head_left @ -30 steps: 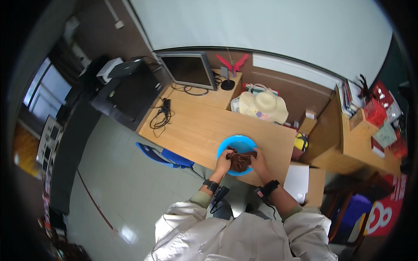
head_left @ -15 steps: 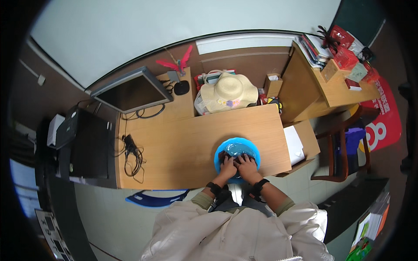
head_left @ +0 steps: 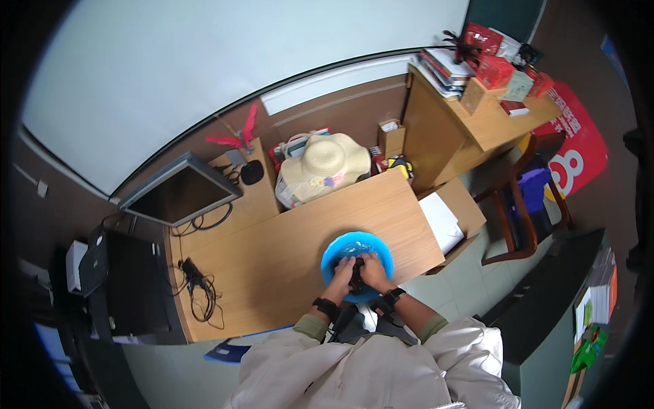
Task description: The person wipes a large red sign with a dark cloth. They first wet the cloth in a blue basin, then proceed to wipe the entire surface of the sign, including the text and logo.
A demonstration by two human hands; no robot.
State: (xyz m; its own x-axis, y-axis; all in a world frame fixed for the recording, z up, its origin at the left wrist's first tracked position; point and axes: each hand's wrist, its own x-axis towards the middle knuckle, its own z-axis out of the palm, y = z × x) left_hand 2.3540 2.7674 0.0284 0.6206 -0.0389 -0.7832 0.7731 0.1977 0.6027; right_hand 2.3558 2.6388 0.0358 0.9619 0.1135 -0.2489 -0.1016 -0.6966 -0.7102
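Note:
A blue basin (head_left: 328, 251) with a wavy rim stands at the near edge of the wooden desk, with water glinting inside. In it lies a dark brown, bunched piece of cloth (head_left: 356, 278), wet-looking. My left hand (head_left: 343, 271) grips the cloth from the left side. From the right, my right hand (head_left: 372, 270) closes on it too, fingers curled inward. Both hands are within the rim, close together, thumbs toward each other. Part of the cloth is hidden beneath the fingers.
The desk (head_left: 286, 252) carries a tangle of black cables (head_left: 201, 293) at left and a monitor (head_left: 180, 191) behind. Beyond the far edge is a straw hat (head_left: 325, 160). An open cardboard box (head_left: 463, 208) and a wooden chair (head_left: 521, 218) stand at right.
My hands were spread over the cloth, side by side; now they are drawn together and curled around it. The whole view has shifted and tilted.

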